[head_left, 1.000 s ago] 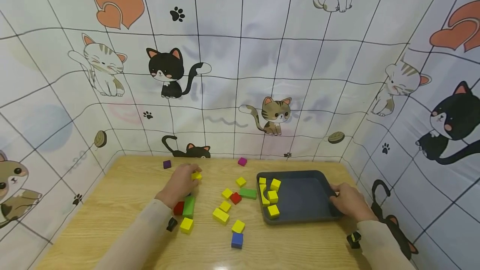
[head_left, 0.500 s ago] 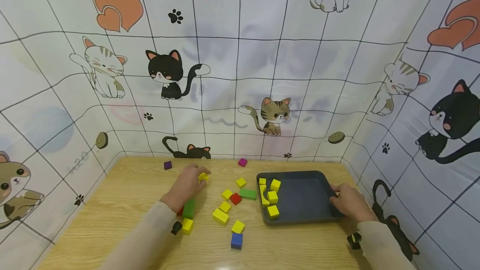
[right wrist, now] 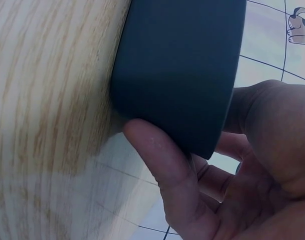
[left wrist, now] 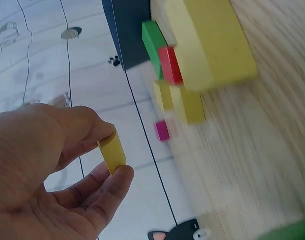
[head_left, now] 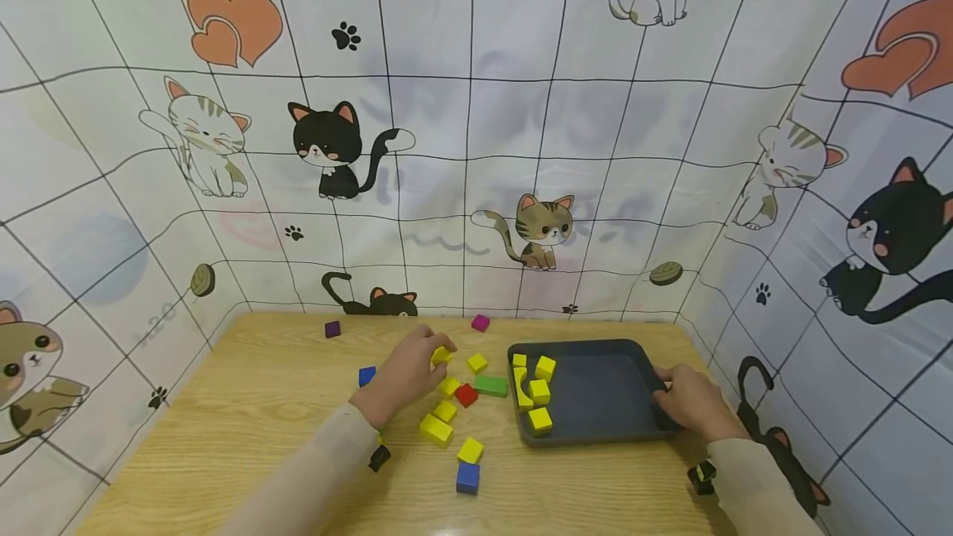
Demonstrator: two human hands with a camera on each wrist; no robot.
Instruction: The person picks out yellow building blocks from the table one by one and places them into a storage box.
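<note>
My left hand (head_left: 405,375) pinches a small yellow block (left wrist: 112,152) between thumb and fingertips. It is raised above the table, left of the tray, over a loose group of blocks. My right hand (head_left: 696,404) grips the right edge of a dark grey tray (head_left: 610,391), with fingers against the outer wall in the right wrist view. Inside the tray, along its left side, lie several yellow blocks (head_left: 539,392), one with a curved cutout. Between the left hand and the tray are a red block (head_left: 466,394) and a green block (head_left: 491,386).
More yellow blocks (head_left: 436,430) lie at mid-table, with a blue block (head_left: 467,479) in front. A second blue block (head_left: 367,376) is partly behind the left hand. A purple block (head_left: 332,329) and a magenta block (head_left: 481,323) sit near the cat-print wall covering.
My left hand has moved right toward the tray, carrying the yellow block, and a blue block behind it has come into view. The right hand and tray stay in place.
</note>
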